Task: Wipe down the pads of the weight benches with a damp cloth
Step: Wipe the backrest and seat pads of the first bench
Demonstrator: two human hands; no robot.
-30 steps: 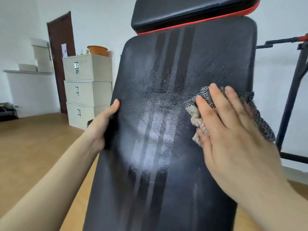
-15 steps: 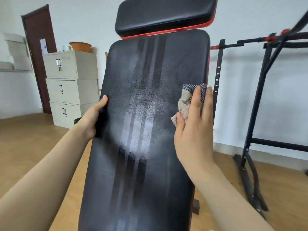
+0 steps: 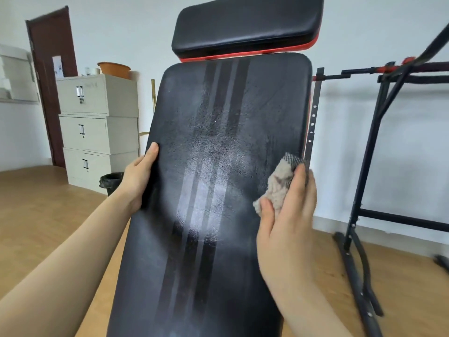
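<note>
A long black back pad with dark stripes down its middle slopes up away from me. Above it sits a shorter black head pad with a red underside. My left hand grips the back pad's left edge, thumb lying on its face. My right hand presses a bunched beige and dark checked cloth against the pad near its right edge, at about mid-height. A pale sheen covers the pad's centre.
A stack of three beige filing cabinets with an orange basin on top stands at the left wall beside a dark door. A black bin sits by the cabinets. A black metal rack stands right of the bench on the wooden floor.
My right hand has slid the cloth from the pad's middle right out to its right edge and slightly downward. The view has pulled back. My left hand stays on the left edge.
</note>
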